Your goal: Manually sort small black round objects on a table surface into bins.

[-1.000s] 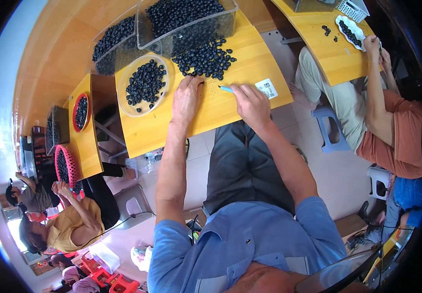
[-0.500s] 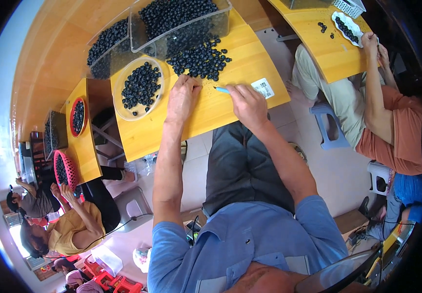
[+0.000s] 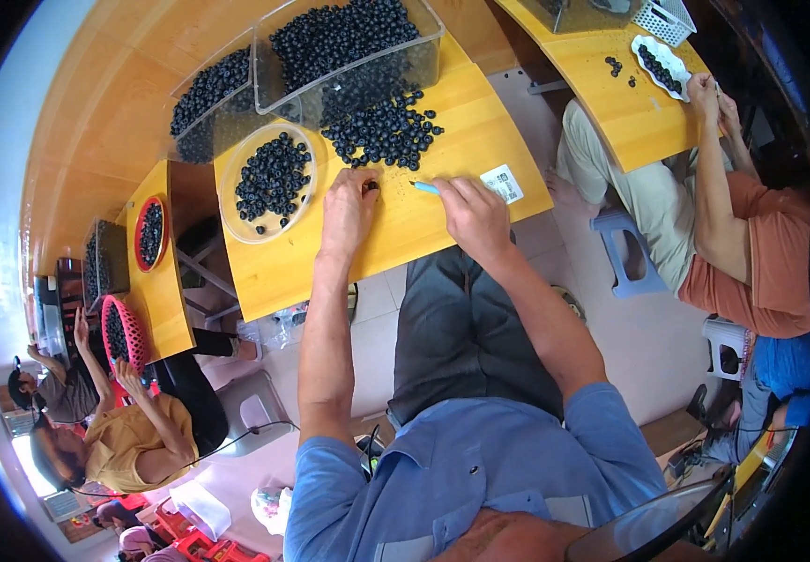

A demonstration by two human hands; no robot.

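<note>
My left hand (image 3: 349, 214) is closed over the table, its thumb and fingers pinching a small black round bead-like piece (image 3: 370, 186). To its right, my right hand (image 3: 476, 217) grips a slim tool with a light-blue handle (image 3: 426, 188); its short, thin tip points left toward my left hand and is apart from the piece. Beyond both hands lies a loose pile of the same black pieces (image 3: 381, 136). A round clear tub (image 3: 308, 192) at the left holds more of them. The fingertips of my right hand are partly hidden around the handle.
Clear bins (image 3: 353, 96) full of black pieces stand at the table's back. A white printed label (image 3: 501, 184) lies by my right hand. Co-workers sit at tables left and right; a red-rimmed bowl (image 3: 167, 234), a pink basket (image 3: 139, 339) and a white dish (image 3: 675, 86) hold more pieces.
My left hand has turned slightly, and the black piece between its fingers now shows. My right hand keeps the tool in nearly the same place. The co-worker at the left has raised one arm.
</note>
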